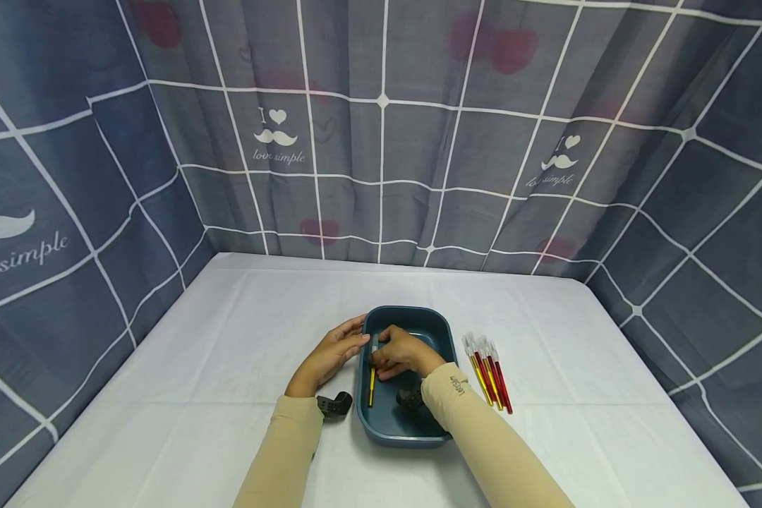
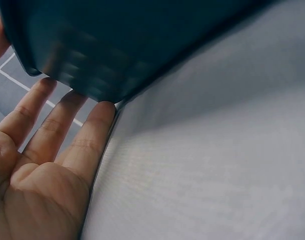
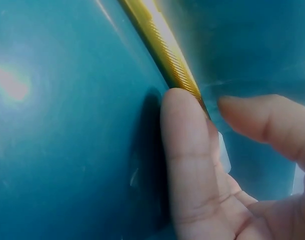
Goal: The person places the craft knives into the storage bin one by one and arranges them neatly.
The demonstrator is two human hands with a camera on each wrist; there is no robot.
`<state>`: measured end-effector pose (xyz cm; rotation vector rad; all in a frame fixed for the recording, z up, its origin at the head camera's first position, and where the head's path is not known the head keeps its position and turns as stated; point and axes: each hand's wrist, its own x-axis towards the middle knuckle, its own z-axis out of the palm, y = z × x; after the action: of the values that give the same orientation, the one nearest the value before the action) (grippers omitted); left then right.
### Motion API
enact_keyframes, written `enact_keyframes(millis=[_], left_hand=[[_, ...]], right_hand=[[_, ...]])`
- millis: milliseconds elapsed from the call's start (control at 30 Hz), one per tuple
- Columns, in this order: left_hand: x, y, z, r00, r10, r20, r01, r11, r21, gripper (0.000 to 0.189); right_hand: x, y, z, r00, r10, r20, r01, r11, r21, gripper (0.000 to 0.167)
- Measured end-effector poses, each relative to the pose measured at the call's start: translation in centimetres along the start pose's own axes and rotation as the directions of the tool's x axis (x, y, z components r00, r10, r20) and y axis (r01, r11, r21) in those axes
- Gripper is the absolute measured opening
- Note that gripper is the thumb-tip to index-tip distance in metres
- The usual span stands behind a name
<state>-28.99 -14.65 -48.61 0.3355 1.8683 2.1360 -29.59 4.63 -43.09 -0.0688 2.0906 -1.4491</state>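
Observation:
A dark teal tray (image 1: 413,423) sits on the white-covered table. Inside, along its left wall, lies a gold-handled craft knife (image 1: 371,388) with a pale cap at its far end. My right hand (image 1: 403,353) reaches into the tray over this knife. In the right wrist view, one finger (image 3: 185,145) lies against its knurled gold handle (image 3: 170,55), and another digit (image 3: 257,117) stands apart with a gap. My left hand (image 1: 330,356) is at the tray's left side, straight fingertips (image 2: 100,112) touching the outer wall in the left wrist view.
Several capped craft knives (image 1: 489,374) with red and gold handles lie together on the table, right of the tray. Behind and at both sides hangs a grey-blue curtain (image 1: 349,212) with white grid lines. Each wrist carries a black camera mount (image 1: 335,404).

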Motion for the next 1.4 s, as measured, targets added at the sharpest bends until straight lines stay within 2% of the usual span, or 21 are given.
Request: enact_keyframes(millis=[433,600,833,1000,1100,1400], left_hand=[[0.1,0.1,0.1,1.000,0.003,0.014,-0.003,1.000,0.000,0.065],[0.1,0.1,0.0,1.000,0.005,0.008,-0.005,1.000,0.015,0.066],[0.2,0.0,0.0,1.000,-0.004,-0.001,0.004,1.000,0.010,0.066],[0.2,0.0,-0.1,1.000,-0.007,-0.004,0.007,1.000,0.012,0.066],[0.1,0.1,-0.1,1.000,-0.002,-0.008,0.002,1.000,0.012,0.066],[0.1,0.1,0.1,1.000,-0.003,-0.013,0.003,1.000,0.008,0.066]], right_hand=[[-0.3,-0.3,-0.5,1.000,-0.004,-0.022,0.003,1.000,-0.023,0.052],[-0.9,-1.0,-1.0,0.999,-0.037,-0.026,0.034,0.996,-0.084,0.042],[-1.8,-1.9,-1.9,0.994,-0.108,0.034,0.112,0.982,-0.151,0.032],[-2.1,-1.9,-2.8,0.977,-0.188,0.097,0.201,0.969,-0.141,0.034],[-2.7,-2.0,-3.5,0.960,-0.248,0.131,0.266,0.954,-0.139,0.037],[-5.2,-2.8,-4.9,0.917,-0.369,0.153,0.395,0.895,-0.207,0.040]])
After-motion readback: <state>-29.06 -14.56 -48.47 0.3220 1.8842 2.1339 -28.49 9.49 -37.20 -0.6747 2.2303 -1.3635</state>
